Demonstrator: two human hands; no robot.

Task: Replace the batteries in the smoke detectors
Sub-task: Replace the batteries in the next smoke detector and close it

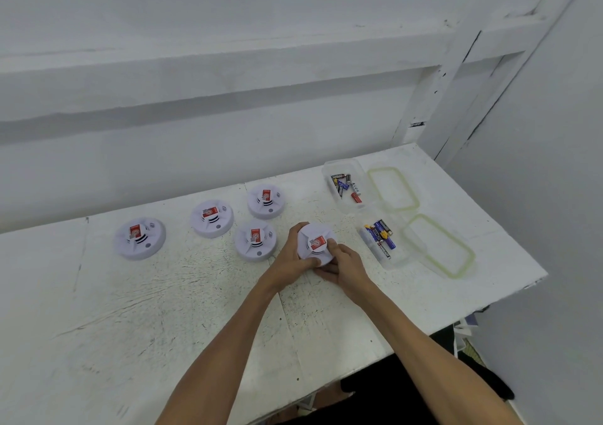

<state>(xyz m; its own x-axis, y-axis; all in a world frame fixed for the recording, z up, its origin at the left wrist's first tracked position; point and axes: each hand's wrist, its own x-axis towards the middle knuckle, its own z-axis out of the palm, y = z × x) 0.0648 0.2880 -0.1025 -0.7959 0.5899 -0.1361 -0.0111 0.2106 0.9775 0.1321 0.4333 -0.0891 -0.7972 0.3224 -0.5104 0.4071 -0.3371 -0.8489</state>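
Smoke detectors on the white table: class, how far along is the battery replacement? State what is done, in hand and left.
Done: only preparation; the far clear plastic battery tub and the near tub stand uncovered. In hand: the left hand and right hand grip one round white red-labelled smoke detector, unopened. Left: four matching detectors lie closed on the white table; whether any holds fresh batteries cannot be told.
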